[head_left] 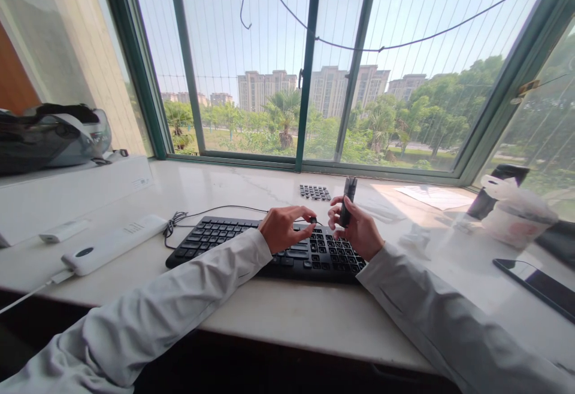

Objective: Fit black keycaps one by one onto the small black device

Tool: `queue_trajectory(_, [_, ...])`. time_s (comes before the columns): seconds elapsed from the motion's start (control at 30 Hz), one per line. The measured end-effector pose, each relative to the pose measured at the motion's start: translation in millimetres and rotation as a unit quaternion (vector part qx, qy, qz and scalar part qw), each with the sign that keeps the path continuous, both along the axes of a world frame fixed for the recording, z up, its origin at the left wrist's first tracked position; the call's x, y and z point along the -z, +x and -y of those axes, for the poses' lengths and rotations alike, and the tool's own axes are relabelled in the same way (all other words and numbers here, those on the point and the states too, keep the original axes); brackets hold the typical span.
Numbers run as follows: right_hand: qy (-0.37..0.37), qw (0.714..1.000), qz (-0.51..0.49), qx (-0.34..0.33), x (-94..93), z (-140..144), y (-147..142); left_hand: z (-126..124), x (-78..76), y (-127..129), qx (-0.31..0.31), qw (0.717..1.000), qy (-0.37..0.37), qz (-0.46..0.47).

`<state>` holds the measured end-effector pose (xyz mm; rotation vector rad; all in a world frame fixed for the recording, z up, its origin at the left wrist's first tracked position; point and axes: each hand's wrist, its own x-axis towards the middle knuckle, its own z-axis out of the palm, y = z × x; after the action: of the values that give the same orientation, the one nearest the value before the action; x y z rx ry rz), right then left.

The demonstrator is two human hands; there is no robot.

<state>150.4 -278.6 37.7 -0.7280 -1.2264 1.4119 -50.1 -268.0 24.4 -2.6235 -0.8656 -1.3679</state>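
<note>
A black keyboard [233, 243] lies on the white marble sill in front of me. Above its right half, my left hand [283, 229] pinches a small black keycap [312, 220] between thumb and forefinger. My right hand [357, 226] holds a slim black upright tool [347, 200], close beside the left hand's fingertips. A group of removed black keycaps [315, 192] lies on the sill just behind the keyboard. The keyboard's black cable [179, 219] is bunched at its left rear corner.
A white power bank [114, 243] with a cable lies at left, next to a white box [67, 193] and a helmet [54, 133]. At right are a black bottle [494, 193], a white bag [516, 211], a paper sheet [433, 196] and a dark phone [536, 286]. The window frame [308, 82] stands behind.
</note>
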Motion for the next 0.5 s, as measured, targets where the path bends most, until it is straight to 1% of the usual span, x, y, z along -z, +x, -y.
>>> queue_trajectory(0.07, [-0.004, 1.000, 0.003, 0.008, 0.8, -0.5, 0.8, -0.3, 0.6, 0.0, 0.001, 1.000, -0.001, -0.001])
queue_trajectory(0.27, [0.022, 0.998, -0.019, 0.064, 3.5, -3.7, -0.5, -0.1, 0.7, 0.2, -0.006, 1.000, -0.008, -0.010])
queue_trajectory(0.33, [0.021, 0.997, -0.016, 0.073, 3.3, -4.2, -0.2, 0.0, 0.7, 0.2, -0.009, 1.000, -0.011, -0.013])
queue_trajectory(0.4, [0.016, 0.997, -0.001, 0.072, 3.3, -4.3, 0.1, 0.1, 0.5, 0.2, -0.010, 1.000, -0.012, -0.013])
queue_trajectory(0.5, [0.004, 0.998, 0.028, 0.048, 4.2, -3.8, -1.1, 0.3, -0.5, 0.1, -0.013, 1.000, -0.017, -0.010])
